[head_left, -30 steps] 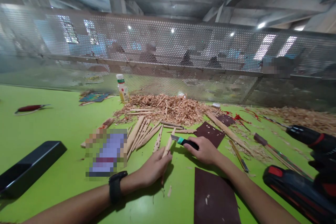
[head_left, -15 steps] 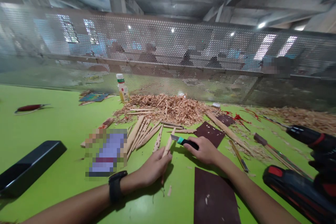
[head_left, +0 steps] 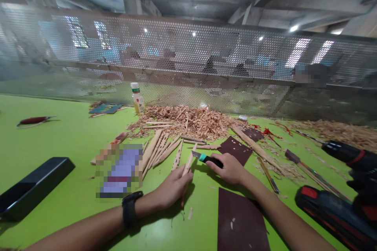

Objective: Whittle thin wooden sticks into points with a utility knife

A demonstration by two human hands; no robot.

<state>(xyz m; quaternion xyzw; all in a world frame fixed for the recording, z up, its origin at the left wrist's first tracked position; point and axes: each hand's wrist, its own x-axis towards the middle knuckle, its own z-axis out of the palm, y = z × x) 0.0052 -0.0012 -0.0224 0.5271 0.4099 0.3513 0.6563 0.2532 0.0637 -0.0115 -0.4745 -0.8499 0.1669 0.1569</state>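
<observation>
My left hand (head_left: pixel 173 189) is closed around a slim pale wooden stick (head_left: pixel 189 163), which points up and away from me. In my right hand (head_left: pixel 229 168) is a utility knife (head_left: pixel 212 160) with a black and teal handle. Its blade lies against the stick near the far end. Beyond my left hand, several carved wooden sticks (head_left: pixel 160 151) with notches and holes lie side by side. A brown sandpaper sheet (head_left: pixel 240 219) lies flat below my right forearm, and a second sandpaper piece (head_left: pixel 235 150) is behind my right hand.
Wood shavings (head_left: pixel 194 121) are heaped before a perforated metal screen (head_left: pixel 188 59). A bottle (head_left: pixel 137 100) stands by the heap. At right lie a power drill (head_left: pixel 344 153) and a thin yellow tool (head_left: pixel 268 175). A black box-like object (head_left: pixel 35 186) and a red-handled tool (head_left: pixel 33 120) lie left.
</observation>
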